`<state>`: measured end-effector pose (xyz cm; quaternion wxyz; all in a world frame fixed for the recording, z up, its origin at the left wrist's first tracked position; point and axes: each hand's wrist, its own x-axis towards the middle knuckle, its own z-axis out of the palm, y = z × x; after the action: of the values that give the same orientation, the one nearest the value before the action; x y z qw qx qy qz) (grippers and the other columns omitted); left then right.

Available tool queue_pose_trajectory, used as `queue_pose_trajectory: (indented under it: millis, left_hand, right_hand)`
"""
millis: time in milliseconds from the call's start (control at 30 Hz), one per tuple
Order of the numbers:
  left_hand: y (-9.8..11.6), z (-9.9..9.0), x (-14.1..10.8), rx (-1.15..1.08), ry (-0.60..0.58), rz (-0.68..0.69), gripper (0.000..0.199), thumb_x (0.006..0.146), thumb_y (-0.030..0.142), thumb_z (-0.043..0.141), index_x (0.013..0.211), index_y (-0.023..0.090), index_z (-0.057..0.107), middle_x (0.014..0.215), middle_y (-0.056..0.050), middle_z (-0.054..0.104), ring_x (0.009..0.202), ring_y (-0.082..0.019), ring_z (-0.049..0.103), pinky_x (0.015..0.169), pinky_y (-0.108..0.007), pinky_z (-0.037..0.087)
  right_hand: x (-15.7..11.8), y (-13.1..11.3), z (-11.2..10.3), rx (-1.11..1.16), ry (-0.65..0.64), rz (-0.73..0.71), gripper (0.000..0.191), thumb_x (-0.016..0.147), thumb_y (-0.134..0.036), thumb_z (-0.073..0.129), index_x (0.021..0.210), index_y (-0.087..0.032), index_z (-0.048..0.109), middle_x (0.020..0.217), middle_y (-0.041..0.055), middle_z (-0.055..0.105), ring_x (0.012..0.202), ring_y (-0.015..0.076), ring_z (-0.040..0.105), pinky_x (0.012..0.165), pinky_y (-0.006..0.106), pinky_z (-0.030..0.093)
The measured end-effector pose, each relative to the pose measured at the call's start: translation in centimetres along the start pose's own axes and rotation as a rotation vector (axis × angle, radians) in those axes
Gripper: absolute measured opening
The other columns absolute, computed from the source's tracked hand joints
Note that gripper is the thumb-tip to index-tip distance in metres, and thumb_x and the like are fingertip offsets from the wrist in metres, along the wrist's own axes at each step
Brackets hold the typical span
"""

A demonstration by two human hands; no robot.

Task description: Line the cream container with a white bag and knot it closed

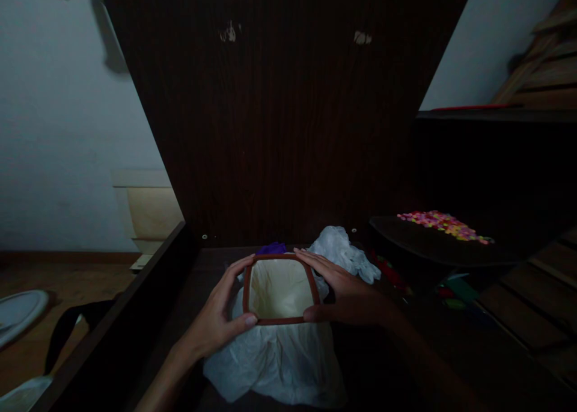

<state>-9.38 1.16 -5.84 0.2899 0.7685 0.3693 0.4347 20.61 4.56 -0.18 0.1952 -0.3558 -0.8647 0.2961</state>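
Observation:
A small bin lined with a thin white plastic bag (274, 358) stands in front of me on a dark surface. Its brown rim (282, 320) is a rounded square, and the bag hangs down outside it in loose folds. Through the opening the pale, wrinkled lining (283, 285) shows. My left hand (225, 310) grips the rim's left side, thumb at the near corner and fingers along the far edge. On the right side my right hand (342, 295) holds the rim the same way. The bin's outer walls are hidden by the bag.
Behind the bin rises a dark wooden panel (288, 129). A crumpled white plastic bag (338, 249) and something purple (271, 248) lie at its foot. To the right, small pink and yellow pieces (444, 224) lie on a dark shelf. A low dark side board (121, 304) runs along the left.

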Motion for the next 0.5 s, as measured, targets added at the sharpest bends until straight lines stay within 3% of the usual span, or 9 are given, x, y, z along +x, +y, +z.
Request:
queue_pose_trajectory:
  millis: [500]
  left_hand:
    - [-1.5, 1.7, -0.3, -0.054, 0.019, 0.033, 0.088, 0.086, 0.076, 0.056, 0.156, 0.029, 0.031, 0.164, -0.015, 0.032, 0.15, -0.04, 0.03, 0.122, -0.06, 0.024]
  right_hand:
    - [-0.2, 1.9, 1.7, 0.089, 0.042, 0.016, 0.114, 0.068, -0.068, 0.081, 0.159, -0.019, 0.032, 0.168, 0.0167, 0.021, 0.154, 0.0373, 0.023, 0.124, 0.059, 0.023]
